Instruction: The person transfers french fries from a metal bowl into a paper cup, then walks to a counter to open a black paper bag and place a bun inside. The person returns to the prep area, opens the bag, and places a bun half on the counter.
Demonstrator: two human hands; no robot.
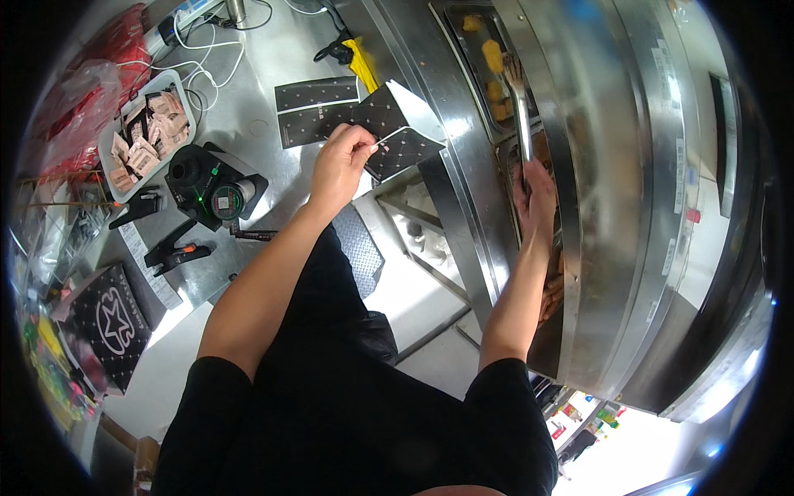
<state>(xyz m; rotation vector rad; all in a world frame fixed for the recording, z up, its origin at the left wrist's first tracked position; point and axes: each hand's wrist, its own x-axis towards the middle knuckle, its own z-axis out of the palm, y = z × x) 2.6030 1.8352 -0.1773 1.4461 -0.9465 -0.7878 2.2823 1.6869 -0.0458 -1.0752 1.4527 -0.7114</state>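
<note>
My left hand point(345, 162) pinches the white edge of a black patterned paper bag point(406, 150), whose mouth stands apart towards the heated cabinet. My right hand point(535, 193) grips metal serving tongs point(521, 121) that reach into the cabinet over a dark tray point(469, 68). Several golden fried food pieces point(492, 56) lie in that tray, beside the tongs' tips. Whether the tips touch a piece is hard to tell. A flat black patterned paper sheet or bag point(316, 115) lies on the steel counter, next to the held bag.
A white bin of sachets point(188, 102), a black device with green lights point(201, 186) and black clips point(177, 251) occupy the left counter. Cables point(214, 77) run behind them. The steel cabinet's hood point(595, 186) overhangs my right arm. Brown food point(551, 297) lies further down the cabinet.
</note>
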